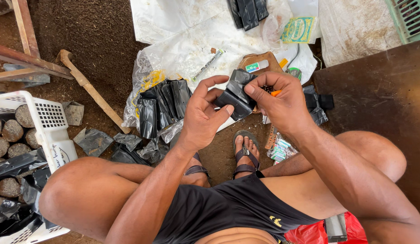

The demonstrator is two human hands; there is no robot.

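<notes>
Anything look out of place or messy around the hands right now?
Mostly loose litter: crumpled black bags lie scattered on the soil beside the white crate, apart from the bundle in clear plastic. Both hands, left and right, hold a folded black bag; no damage visible.

Seen from above, a seated person holds a small stack of folded black plastic bags [237, 96] between both hands: the left hand [204, 113] cups it from below with the thumb on its lower edge, while the right hand [282, 101] pinches its top corner, an orange-tipped object partly hidden in that hand. More black bags [162, 106] lie in a clear plastic wrap on the dirt floor [97, 40] just beyond, beside a wooden handle [90, 88]. At the left stands a white crate [51, 126] holding round soil-filled bags, and sandalled feet [246, 156] rest below the hands.
</notes>
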